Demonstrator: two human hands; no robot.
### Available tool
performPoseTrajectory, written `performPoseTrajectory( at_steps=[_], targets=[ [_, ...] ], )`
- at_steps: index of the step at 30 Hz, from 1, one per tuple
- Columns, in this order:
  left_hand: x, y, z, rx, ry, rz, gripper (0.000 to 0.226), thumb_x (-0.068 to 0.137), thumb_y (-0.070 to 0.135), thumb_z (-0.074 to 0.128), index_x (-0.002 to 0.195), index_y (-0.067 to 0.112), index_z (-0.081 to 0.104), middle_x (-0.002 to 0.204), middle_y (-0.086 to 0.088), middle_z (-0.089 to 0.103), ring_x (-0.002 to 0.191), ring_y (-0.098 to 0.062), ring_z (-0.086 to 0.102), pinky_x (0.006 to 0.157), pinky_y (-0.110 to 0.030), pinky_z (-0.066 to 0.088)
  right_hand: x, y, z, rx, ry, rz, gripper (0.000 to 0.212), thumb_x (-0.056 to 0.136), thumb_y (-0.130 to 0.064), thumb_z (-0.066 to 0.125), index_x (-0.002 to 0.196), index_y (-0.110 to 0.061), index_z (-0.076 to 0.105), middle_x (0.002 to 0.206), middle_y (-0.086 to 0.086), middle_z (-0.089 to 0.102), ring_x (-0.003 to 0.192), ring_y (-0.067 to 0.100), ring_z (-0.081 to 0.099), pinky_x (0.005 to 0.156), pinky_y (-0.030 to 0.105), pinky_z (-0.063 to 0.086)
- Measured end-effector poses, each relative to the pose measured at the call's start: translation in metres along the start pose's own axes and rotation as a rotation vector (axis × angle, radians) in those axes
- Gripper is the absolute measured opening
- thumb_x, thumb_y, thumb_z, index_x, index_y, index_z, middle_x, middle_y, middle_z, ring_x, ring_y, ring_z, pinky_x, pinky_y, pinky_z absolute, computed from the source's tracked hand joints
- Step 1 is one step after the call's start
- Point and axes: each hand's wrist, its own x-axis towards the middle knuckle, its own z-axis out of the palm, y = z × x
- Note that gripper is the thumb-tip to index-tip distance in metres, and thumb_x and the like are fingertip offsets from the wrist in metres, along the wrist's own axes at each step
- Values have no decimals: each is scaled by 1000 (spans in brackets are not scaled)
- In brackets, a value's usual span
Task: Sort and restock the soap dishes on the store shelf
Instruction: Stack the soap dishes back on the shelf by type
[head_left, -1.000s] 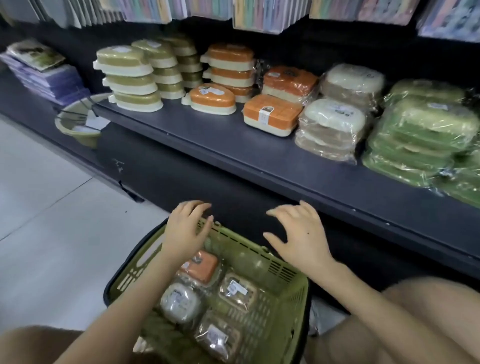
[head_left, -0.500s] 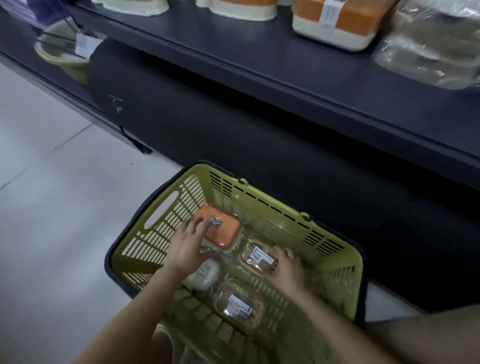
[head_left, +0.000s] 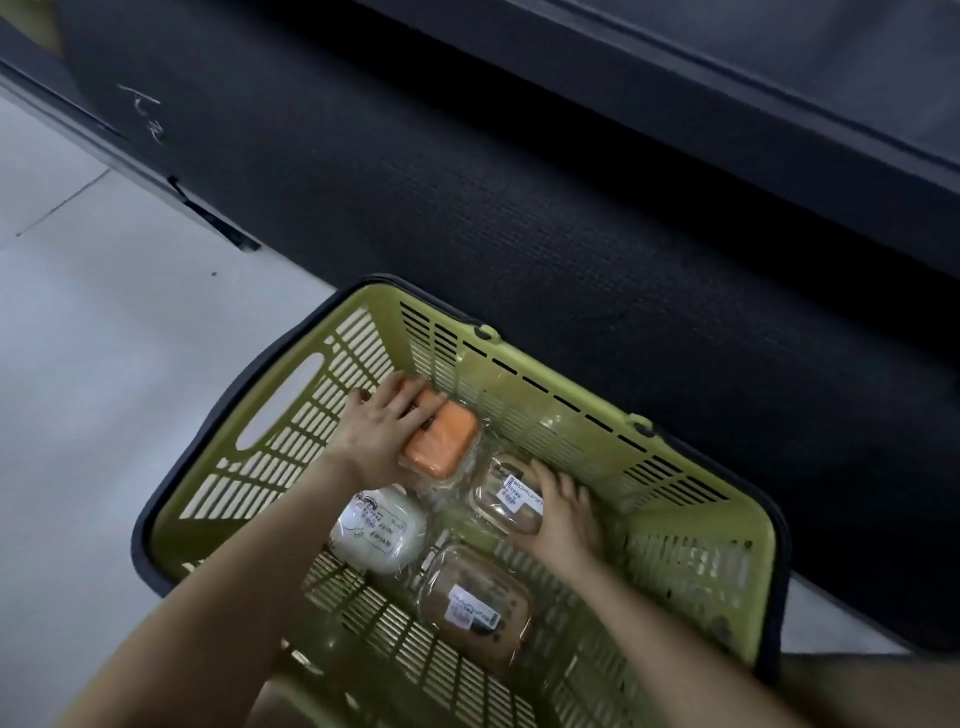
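Stock is being picked from the green basket (head_left: 571, 396): the left hand (head_left: 382, 434) grips an orange soap dish (head_left: 447, 441), fingers curled over its end, and the right hand (head_left: 563, 519) curls round a wrapped brown dish (head_left: 506, 501) just beside it. Next, both likely lift over the basket wall ahead to the shelf (head_left: 779, 104); a white dish (head_left: 379, 527) and second brown dish (head_left: 475, 605) crowd the wrists
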Motion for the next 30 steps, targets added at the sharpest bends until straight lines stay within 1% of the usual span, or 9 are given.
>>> performPoseTrajectory(
  at_steps=[4, 9, 11, 14, 18, 19, 22, 26, 30],
  targets=[
    [3, 6, -7, 67, 23, -4, 108, 70, 74, 61, 151, 39, -1, 157, -3, 15, 141, -27, 15, 111, -50, 14, -2, 1, -8, 17, -13, -6, 102, 72, -49, 78, 152, -31, 17, 148, 1, 35, 127, 23, 38, 94, 32, 41],
    [-2, 15, -5, 14, 98, -17, 107, 59, 86, 56, 148, 33, 26, 131, -4, 47, 121, -27, 43, 114, -60, 5, -12, 7, -24, 34, -33, 6, 101, 72, -51, 77, 151, -30, 19, 149, 2, 34, 128, 25, 38, 94, 32, 41],
    [-9, 19, -6, -26, 101, -54, 110, 56, 90, 53, 145, 29, 33, 126, -3, 51, 120, -27, 45, 114, -62, 2, -18, 8, -32, 49, -33, 1, 100, 72, -52, 77, 151, -29, 20, 149, 2, 34, 128, 26, 38, 95, 33, 41],
    [-25, 24, -10, -119, 49, -172, 115, 54, 93, 50, 146, 28, 27, 131, -4, 47, 126, -26, 41, 114, -59, 0, -30, 6, -48, 59, -9, -24, 101, 70, -53, 78, 151, -29, 21, 149, 1, 34, 129, 25, 38, 95, 34, 42],
    [-52, 24, -25, -243, 67, -296, 137, 33, 106, 11, 144, 29, 28, 132, -6, 48, 124, -28, 46, 115, -60, 9, -49, 0, -78, 30, 40, -69, 102, 69, -54, 79, 150, -31, 21, 149, 0, 33, 128, 24, 40, 94, 33, 44],
    [-59, 24, -33, -269, 85, -319, 140, 30, 106, 8, 144, 28, 28, 132, -7, 49, 124, -29, 46, 115, -59, 10, -55, -2, -87, 32, 49, -82, 103, 69, -55, 79, 150, -31, 21, 148, 0, 34, 128, 24, 41, 94, 33, 44],
    [-82, 26, -60, -297, 158, -369, 137, 31, 106, 13, 143, 29, 30, 132, -9, 49, 124, -31, 46, 115, -56, 15, -79, -9, -115, 61, 83, -122, 104, 67, -56, 79, 151, -32, 22, 147, 0, 37, 128, 23, 43, 94, 34, 46],
    [-112, 27, -100, -380, 301, -406, 125, 38, 104, 30, 139, 30, 35, 134, -8, 49, 125, -31, 45, 114, -56, 17, -120, -22, -157, 96, 167, -180, 103, 67, -57, 78, 150, -32, 23, 144, 0, 40, 126, 22, 46, 97, 33, 44],
    [-138, 33, -149, -360, 472, -394, 122, 39, 104, 30, 133, 29, 45, 121, -3, 55, 112, -27, 50, 106, -48, 31, -164, -33, -204, 98, 288, -235, 100, 67, -57, 77, 149, -32, 25, 136, -3, 44, 122, 21, 46, 97, 31, 42]
  ],
)
